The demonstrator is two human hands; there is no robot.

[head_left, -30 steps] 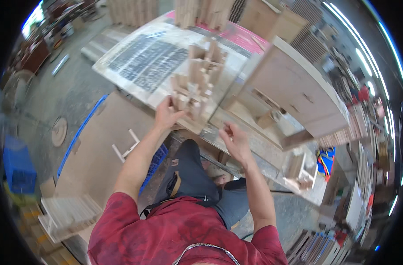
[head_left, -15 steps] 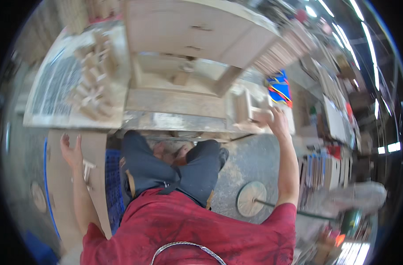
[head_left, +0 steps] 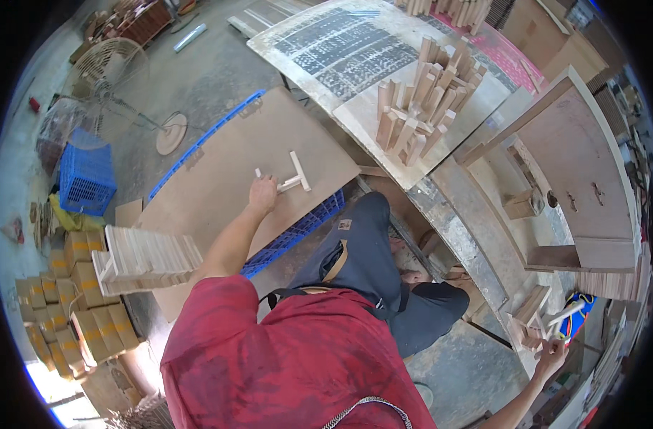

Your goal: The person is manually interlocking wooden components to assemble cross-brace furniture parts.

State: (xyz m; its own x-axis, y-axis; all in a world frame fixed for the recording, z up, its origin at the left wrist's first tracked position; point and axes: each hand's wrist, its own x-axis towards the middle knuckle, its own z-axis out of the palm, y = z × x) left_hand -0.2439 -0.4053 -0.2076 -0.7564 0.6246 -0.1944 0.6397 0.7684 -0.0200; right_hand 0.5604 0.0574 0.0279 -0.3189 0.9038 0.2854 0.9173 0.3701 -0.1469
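On a brown board to my left lies a small H-shaped wooden frame (head_left: 299, 171), made of pale bars. My left hand (head_left: 263, 193) is closed on the end of it nearest me, partly hiding that bar. Far to the right, my right hand (head_left: 551, 357) has its fingers bent together at a wooden piece beside the bench edge; the fingers cover most of it. Just beyond that hand stand wooden blocks (head_left: 532, 306) and a pale stick (head_left: 569, 314), next to a blue cloth (head_left: 582, 309).
Upright wooden sticks (head_left: 430, 100) crowd the worktable ahead. An open wooden box-like fixture (head_left: 584, 157) stands at the right. The brown board (head_left: 212, 186) rests on a blue crate (head_left: 290, 232). Stacked pale slats (head_left: 147, 257) sit at its near end; a fan (head_left: 112, 68) stands beyond.
The view has swung left. My left hand, open before beside the small frame, has closed on it. My right hand stays by the wooden pieces on the bench at right.
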